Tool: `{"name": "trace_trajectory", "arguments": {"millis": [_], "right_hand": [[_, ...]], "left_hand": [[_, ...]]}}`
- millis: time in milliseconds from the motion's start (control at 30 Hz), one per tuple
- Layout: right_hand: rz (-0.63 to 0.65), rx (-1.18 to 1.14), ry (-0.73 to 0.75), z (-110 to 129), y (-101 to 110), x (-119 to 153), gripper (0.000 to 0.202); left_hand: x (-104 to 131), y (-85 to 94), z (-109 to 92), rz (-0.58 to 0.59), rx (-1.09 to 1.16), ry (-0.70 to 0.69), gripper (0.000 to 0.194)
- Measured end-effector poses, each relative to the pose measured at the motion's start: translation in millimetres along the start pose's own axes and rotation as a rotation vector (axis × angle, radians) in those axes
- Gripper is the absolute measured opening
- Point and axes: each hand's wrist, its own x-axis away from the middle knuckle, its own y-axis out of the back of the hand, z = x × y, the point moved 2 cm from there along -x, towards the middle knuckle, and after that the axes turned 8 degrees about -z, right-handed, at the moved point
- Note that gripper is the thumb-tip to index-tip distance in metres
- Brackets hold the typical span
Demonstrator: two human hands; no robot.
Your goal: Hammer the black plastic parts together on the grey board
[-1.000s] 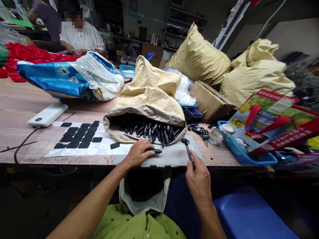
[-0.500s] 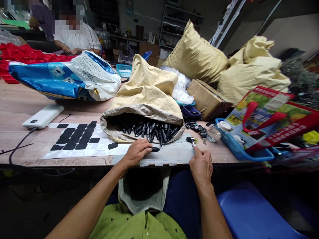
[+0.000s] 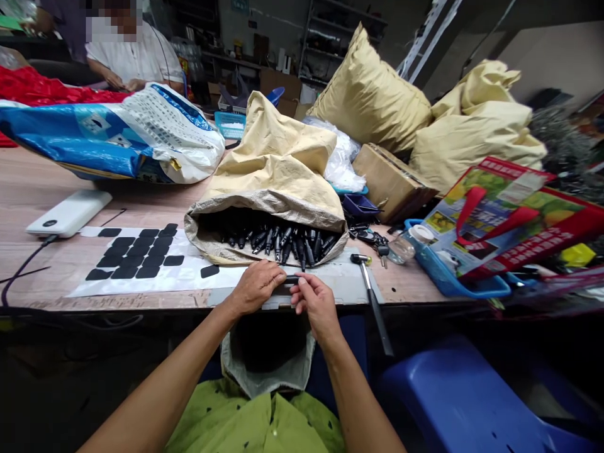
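Both hands hold a slim black pen-shaped piece (image 3: 291, 280), level above the grey board (image 3: 342, 283) at the table's front edge. My left hand (image 3: 258, 286) is closed round its left end. At the other end, the thumb and fingers of my right hand (image 3: 317, 302) pinch it. Just behind them a beige sack (image 3: 278, 157) lies with its mouth towards me, full of several similar black pieces (image 3: 283, 242). To the right, a hammer (image 3: 370, 292) rests on the board, its handle sticking out past the edge. Below my hands an open grey-lined sack (image 3: 264, 377) is at my lap.
Black stickers on a white sheet (image 3: 75, 286), a white power bank (image 3: 68, 214) and a blue-white bag (image 3: 108, 138) lie left. At right stand a jar (image 3: 401, 248), keys and a blue basket (image 3: 453, 286). A blue stool (image 3: 453, 396) is lower right. Another person sits across.
My right hand has let go of the hammer, which now lies on the board, and has moved left to grip the right end of the black piece. The view has shifted slightly.
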Motion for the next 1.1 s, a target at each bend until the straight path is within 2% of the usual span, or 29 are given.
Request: {"name": "trace_trajectory", "arguments": {"millis": [233, 333, 467, 600, 767, 867, 967, 1100], "right_hand": [[-0.087, -0.036, -0.088, 0.2, -0.3, -4.6, 0.039], [-0.12, -0.058, -0.118, 1.2, -3.3, -6.2, 0.038], [-0.086, -0.078, -0.094, -0.4, -2.3, -5.0, 0.039], [0.063, 0.071, 0.086, -2.7, 7.4, -1.1, 0.038], [0.194, 0.557, 0.516, 10.9, 21.9, 0.7, 0.019], [0.287, 0.758, 0.725, 21.3, 24.5, -0.6, 0.016], [0.364, 0.878, 0.769, 23.8, 24.6, -3.2, 0.012], [0.362, 1.012, 0.799, 20.6, 22.4, -6.7, 0.013]], "left_hand": [[0.7, 2.8, -4.3, 0.01, -0.031, -0.04, 0.045], [2.6, 3.4, -8.8, 0.003, -0.049, -0.076, 0.038], [5.3, 1.7, -11.3, -0.022, -0.065, -0.101, 0.035], [5.4, 2.7, -10.4, -0.012, -0.025, -0.109, 0.034], [5.6, 5.9, -10.9, -0.013, -0.037, -0.165, 0.033], [6.3, 5.4, -11.2, -0.019, -0.051, -0.175, 0.031], [6.8, 4.0, -12.0, -0.011, -0.074, -0.182, 0.028], [6.7, 2.0, -13.0, -0.012, -0.131, -0.178, 0.022]]}}
